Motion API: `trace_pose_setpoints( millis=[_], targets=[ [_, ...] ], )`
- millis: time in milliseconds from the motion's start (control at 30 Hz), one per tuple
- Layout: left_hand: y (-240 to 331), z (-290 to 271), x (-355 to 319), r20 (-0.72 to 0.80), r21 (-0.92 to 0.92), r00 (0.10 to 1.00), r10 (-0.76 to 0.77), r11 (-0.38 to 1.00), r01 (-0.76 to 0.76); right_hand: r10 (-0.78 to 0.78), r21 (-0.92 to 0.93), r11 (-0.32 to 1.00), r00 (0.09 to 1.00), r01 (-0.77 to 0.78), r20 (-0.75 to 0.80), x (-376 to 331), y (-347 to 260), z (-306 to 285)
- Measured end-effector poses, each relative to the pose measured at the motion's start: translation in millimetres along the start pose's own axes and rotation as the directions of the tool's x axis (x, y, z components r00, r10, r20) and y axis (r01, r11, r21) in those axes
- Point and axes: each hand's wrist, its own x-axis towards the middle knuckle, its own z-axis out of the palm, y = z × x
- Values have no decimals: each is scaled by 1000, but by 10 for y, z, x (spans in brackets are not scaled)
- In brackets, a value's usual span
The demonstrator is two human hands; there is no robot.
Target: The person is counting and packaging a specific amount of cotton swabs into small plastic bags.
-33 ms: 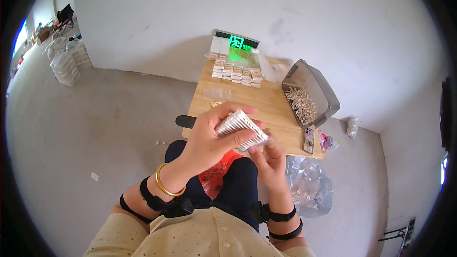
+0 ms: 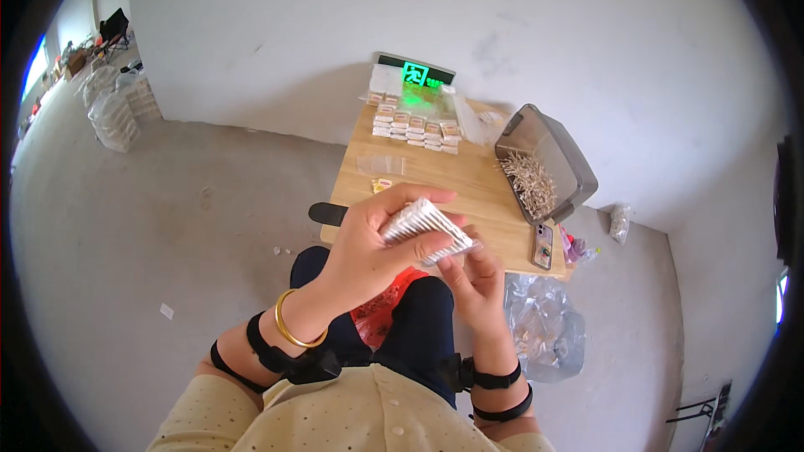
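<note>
Above my lap, at the table's near edge, both hands hold a white striped packet (image 2: 425, 230) that looks wrapped in clear plastic. My left hand (image 2: 381, 230) is closed around its left side, thumb across the near face and fingers behind. At the packet's lower right corner, my right hand (image 2: 474, 272) pinches the clear wrap between thumb and fingers. What exactly is inside the packet cannot be made out. Just beyond my left hand, a small yellow and white item (image 2: 382, 186) lies on the wooden table (image 2: 465, 180), near a flat clear bag (image 2: 381, 165).
Stacked small packets (image 2: 416, 130) stand at the table's back left, before a lit green exit sign (image 2: 416, 74). A tipped grey bin (image 2: 578, 172) holds loose thin sticks (image 2: 532, 187). A phone (image 2: 543, 247) lies at the right edge. Below it hangs clear plastic (image 2: 544, 326).
The packet has tilted slightly in my hands, and its stripes show differently. More of the small yellow and white item shows beyond my left hand.
</note>
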Motion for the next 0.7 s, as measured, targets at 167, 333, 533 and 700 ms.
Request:
trace_pose_setpoints(
  millis=[167,333,533,700],
  targets=[
    [22,46,-57,122,278,982,145,945,-174,54,33,998,998,-55,30,-38,87,-93],
    [74,138,-101,247,472,949,195,832,-293,120,212,969,992,-123,25,-127,127,-172],
    [-11,86,-82,375,418,871,318,780,-465,-43,352,936,991,-4,124,-6,140,-189],
    [-36,123,-89,377,459,858,350,733,-501,-39,307,952,990,-4,134,-9,104,-157]
  ],
)
